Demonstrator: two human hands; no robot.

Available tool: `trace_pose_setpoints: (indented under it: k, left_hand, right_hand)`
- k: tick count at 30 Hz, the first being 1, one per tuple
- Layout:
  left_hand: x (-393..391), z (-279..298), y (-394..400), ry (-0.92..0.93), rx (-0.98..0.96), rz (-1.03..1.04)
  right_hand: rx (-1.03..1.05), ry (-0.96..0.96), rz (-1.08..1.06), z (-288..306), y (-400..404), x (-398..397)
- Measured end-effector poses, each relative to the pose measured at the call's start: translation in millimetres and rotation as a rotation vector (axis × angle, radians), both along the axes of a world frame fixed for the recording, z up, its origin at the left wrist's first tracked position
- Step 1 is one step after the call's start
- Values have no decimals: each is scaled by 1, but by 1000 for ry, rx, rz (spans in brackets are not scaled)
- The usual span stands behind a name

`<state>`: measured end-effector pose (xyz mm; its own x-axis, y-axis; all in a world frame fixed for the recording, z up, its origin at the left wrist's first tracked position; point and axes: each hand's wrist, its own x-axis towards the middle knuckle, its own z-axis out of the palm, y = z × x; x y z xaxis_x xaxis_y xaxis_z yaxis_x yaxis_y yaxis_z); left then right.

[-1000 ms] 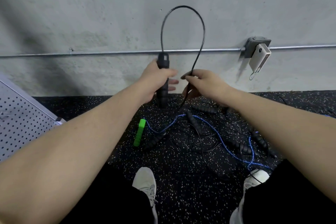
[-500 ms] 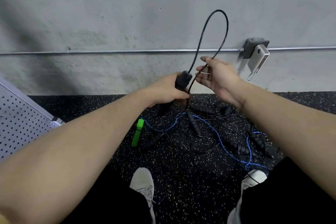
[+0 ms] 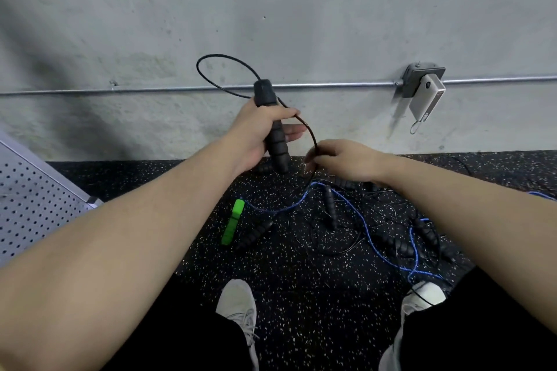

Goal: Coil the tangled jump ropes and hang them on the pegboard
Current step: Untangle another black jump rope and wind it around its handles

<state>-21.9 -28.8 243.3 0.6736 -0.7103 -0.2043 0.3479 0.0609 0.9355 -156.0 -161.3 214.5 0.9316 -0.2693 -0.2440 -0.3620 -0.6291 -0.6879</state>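
Note:
My left hand [image 3: 259, 132] grips a black ribbed jump rope handle [image 3: 272, 126] upright in front of the wall. Its thin black cord [image 3: 211, 81] loops out to the left above the handle, then curves down to my right hand [image 3: 346, 159], which pinches the cord low near the floor. Under both hands lies a tangle of ropes on the speckled black floor: several black handles [image 3: 330, 205], a blue cord [image 3: 358, 217] and a bright green handle [image 3: 233, 221]. The grey pegboard [image 3: 33, 205] leans at the left edge.
A metal conduit [image 3: 331, 86] runs along the concrete wall to a grey box with a white device [image 3: 426, 96] hanging from it. My white shoes [image 3: 238, 307] stand at the near side of the tangle; the blue cord reaches the right shoe [image 3: 425, 295].
The handle has swung upright and risen in my left hand. The cord loop has flipped from the right side to the left. My right hand has dropped lower and now pinches the cord.

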Motion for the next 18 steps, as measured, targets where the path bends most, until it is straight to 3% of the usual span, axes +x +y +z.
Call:
trace_pose_setpoints:
  k: [3,5,11,14,18]
  left_hand:
    - [5,-6,-2,50,-9,150]
    - [7,-14,-2,-40,93,164]
    - [-22,-29,-6,-413,419,-180]
    - [-40,-39,-16,-442,375,-346]
    - [-49,-40,-26,-507,332,-364]
  right_hand:
    - [104,-92,-106,2,-6,1]
    - [178,-149,-190,5,-9,2]
    - [412,-305,-396,16,-9,6]
    - [522,-350,-500,17,-10,8]
    - [621,-387,-586,17,-13,7]
